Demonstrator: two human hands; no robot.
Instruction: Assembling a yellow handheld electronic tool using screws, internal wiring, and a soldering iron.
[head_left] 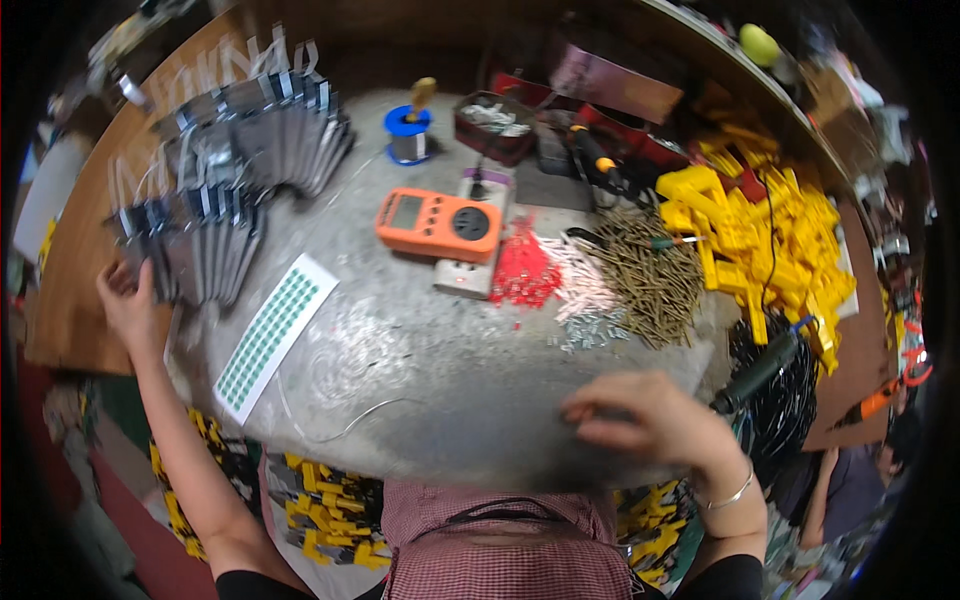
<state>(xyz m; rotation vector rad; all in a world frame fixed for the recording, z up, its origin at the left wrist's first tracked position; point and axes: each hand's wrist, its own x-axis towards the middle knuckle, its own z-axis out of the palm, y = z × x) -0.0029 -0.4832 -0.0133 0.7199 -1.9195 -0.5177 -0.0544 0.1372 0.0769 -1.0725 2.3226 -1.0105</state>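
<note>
At the left of the frame, the left hand (132, 312) is part open, thumb and fingers bent with a gap between them, at the lower edge of the dark grey flat pieces (210, 255). These fan out in overlapping rows across the upper left, shiny strips at their far ends. Whether the fingertips grip one or only rest beside it, I cannot tell.

The right hand (650, 415) hangs at lower right over the grey tabletop (350, 350), fingers loosely curled; nothing shows in it, though blur could hide something small.

For clean handling, a light pinch on the edge of a single grey piece seems best — drawn straight out, so its neighbours keep their order. The sheet of green stickers (275, 338) lies just right of the fan, so lifting over it looks safer than dragging. The thin wire (378, 407) at lower centre could snag a sleeve or finger, and the right hand should stay below the loose red parts (525, 270) near the centre.
</note>
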